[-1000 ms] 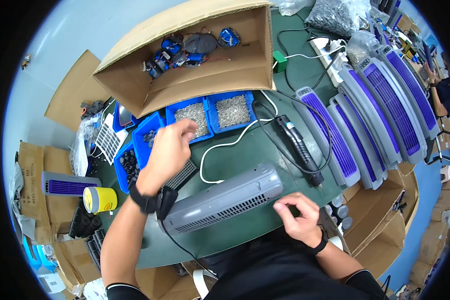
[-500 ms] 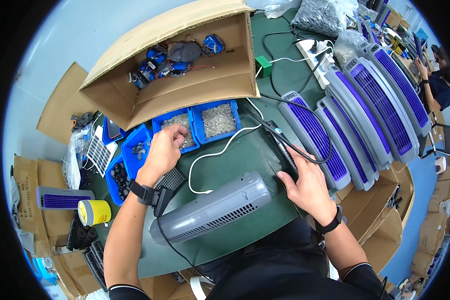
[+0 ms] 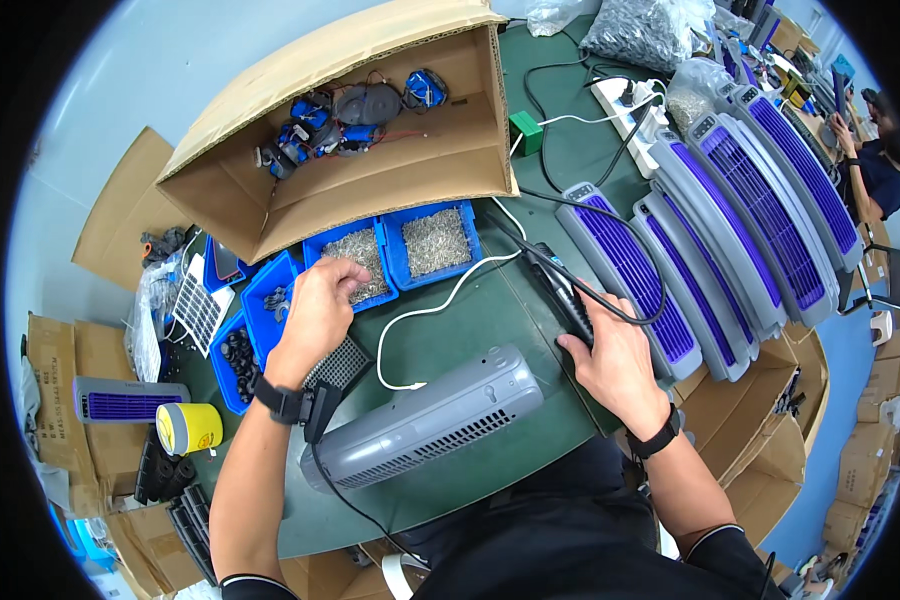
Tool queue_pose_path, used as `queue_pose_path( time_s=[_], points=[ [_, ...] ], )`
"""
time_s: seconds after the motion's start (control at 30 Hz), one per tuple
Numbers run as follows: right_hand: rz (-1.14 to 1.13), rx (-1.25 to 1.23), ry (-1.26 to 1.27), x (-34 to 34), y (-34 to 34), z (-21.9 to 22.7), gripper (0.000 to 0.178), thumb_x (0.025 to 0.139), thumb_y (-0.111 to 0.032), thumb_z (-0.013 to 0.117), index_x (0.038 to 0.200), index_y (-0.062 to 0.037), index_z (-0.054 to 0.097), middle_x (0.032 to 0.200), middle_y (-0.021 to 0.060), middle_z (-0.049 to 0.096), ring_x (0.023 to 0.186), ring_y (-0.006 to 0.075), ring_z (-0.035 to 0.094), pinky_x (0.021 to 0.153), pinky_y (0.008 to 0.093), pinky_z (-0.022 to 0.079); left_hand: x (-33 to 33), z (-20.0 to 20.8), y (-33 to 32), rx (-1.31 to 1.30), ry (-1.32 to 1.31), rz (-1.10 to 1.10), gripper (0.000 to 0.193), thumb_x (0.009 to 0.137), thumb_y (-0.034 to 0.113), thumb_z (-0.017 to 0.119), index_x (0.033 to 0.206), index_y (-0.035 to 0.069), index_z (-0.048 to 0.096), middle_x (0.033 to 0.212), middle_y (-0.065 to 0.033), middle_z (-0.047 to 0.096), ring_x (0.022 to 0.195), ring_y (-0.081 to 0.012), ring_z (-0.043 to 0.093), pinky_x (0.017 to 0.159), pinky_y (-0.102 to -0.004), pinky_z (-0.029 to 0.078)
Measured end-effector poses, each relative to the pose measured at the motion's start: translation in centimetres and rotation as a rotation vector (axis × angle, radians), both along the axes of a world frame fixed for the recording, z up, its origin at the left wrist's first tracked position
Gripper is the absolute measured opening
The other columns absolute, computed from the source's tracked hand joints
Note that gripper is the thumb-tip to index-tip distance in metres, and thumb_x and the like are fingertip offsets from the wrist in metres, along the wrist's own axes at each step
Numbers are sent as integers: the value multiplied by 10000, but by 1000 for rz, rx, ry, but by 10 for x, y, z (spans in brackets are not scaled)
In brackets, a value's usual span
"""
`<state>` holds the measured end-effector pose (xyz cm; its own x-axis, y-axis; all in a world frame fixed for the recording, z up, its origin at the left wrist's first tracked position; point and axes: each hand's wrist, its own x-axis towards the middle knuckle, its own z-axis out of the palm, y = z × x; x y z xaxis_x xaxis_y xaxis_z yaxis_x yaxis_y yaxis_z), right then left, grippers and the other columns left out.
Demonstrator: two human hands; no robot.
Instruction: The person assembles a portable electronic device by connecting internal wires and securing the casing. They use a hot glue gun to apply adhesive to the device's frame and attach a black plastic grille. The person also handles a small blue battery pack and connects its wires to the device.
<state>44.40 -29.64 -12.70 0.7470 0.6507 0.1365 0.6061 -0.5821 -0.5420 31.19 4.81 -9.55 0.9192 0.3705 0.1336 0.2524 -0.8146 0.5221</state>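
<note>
My left hand [image 3: 322,305] hovers at the near edge of a blue bin of small metal screws [image 3: 355,250]. Its thumb and fingertips are pressed together, and whatever they hold is too small to make out. To the right, my right hand [image 3: 615,360] has its thumb and fingers around the lower part of a black corded electric screwdriver [image 3: 562,292], which is slanted over the table. Between my forearms lies a long grey plastic housing [image 3: 425,415] with a row of slots along its near side.
A second screw bin [image 3: 437,243] adjoins the first. Behind them, an open carton [image 3: 370,190] holds blue-wrapped parts with wires. Several grey-and-purple slatted units [image 3: 710,240] stand at right beside a power strip [image 3: 625,120]. A white cable [image 3: 450,300] crosses the table; a yellow tub [image 3: 190,427] stands left.
My left hand has drawn slightly left and toward me, its fingertips pulled closer together. My right hand has shifted a little and closed further around the screwdriver. The grey housing stays put.
</note>
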Motion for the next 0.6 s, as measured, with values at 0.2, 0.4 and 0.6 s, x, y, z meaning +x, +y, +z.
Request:
queue_pose_path(
  time_s=[0.2,0.4,0.6],
  points=[
    [16,22,-9,4,-2,-7,713,819,-55,807,1477,13,539,1182,243,646,1077,414,599,947,498,503,-4,30,-81,-236,28,-133,197,952,-45,673,1130,15,735,1013,-168,772,935,-288,758,856,-381,591],
    [-51,233,176,0,-8,2,638,848,-4,773,1453,27,572,1230,256,674,1159,410,643,1032,424,495,4,35,-114,-519,299,-229,460,995,-27,629,1435,51,523,1077,-225,782,1041,-300,778,916,-389,601],
    [-45,721,379,-11,-24,17,703,880,26,761,1529,52,494,1389,174,643,1289,257,616,1101,370,461,6,36,-120,-394,309,-303,510,982,-39,609,1470,49,488,1092,-239,779,1022,-383,769,925,-425,593]
  ],
)
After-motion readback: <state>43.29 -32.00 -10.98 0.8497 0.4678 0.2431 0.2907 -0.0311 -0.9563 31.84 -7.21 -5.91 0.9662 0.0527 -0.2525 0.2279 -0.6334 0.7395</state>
